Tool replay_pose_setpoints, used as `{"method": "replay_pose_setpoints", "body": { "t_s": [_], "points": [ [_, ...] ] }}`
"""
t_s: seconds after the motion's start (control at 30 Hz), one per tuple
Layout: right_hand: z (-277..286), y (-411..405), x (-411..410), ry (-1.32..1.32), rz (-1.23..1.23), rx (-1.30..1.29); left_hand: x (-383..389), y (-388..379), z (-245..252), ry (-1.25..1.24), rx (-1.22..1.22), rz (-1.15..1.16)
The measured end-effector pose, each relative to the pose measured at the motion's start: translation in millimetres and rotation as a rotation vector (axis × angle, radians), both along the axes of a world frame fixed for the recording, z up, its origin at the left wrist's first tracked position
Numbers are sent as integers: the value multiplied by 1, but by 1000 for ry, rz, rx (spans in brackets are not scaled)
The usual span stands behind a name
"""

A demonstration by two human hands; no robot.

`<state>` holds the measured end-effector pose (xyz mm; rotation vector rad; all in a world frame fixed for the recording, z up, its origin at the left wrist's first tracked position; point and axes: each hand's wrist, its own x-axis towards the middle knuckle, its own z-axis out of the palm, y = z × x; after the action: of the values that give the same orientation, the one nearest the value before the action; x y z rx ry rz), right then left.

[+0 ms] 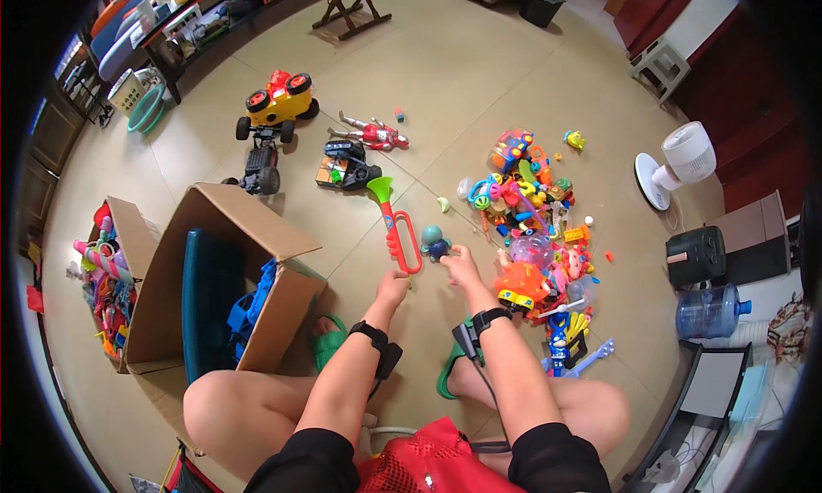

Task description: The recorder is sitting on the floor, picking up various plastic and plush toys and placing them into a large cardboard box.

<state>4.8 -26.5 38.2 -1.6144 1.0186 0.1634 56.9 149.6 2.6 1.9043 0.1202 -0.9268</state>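
My left hand point(392, 289) is at the lower end of a red plastic toy trumpet point(389, 220) with a green bell, its fingers closed around the mouthpiece end. The bell points away from me, and a bit of the mouthpiece shows below my fingers. My right hand point(463, 269) has its fingers apart, close beside a small toy figure point(436, 242) with a teal head and dark blue body. Whether a fingertip touches the figure is unclear. Both wrists wear black straps with small devices.
A toy pile point(523, 236) spreads on the right. At left stand an open cardboard box point(289, 320) holding blue items and a second toy-filled box point(131, 223). Beyond lie a yellow toy car point(276, 108), a toy chassis point(262, 162), a red-silver figure point(376, 135) and a game controller point(359, 175).
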Motion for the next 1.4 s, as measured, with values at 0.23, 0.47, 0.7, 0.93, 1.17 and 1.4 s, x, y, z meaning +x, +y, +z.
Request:
{"method": "replay_pose_setpoints", "body": {
  "t_s": [0.23, 0.47, 0.7, 0.93, 1.17, 1.4],
  "points": [
    [-49, 17, 8, -152, 183, -625, -1, -23, -5, -289, 317, -320],
    [-53, 21, 40, -16, 430, -927, -3, -38, -30, -500, 519, -359],
    [-52, 30, 49, 99, 420, -840, 3, -12, -24, -611, 418, -108],
    [-30, 19, 72, 237, 267, -339, 24, -1, 56, -526, 4, 165],
    [126, 28, 146, -226, 23, 176, 57, 44, 230, -907, -237, 175],
    [307, 137, 125, -626, 349, 515, 41, 200, 414, -672, -351, 173]
  ]
}}
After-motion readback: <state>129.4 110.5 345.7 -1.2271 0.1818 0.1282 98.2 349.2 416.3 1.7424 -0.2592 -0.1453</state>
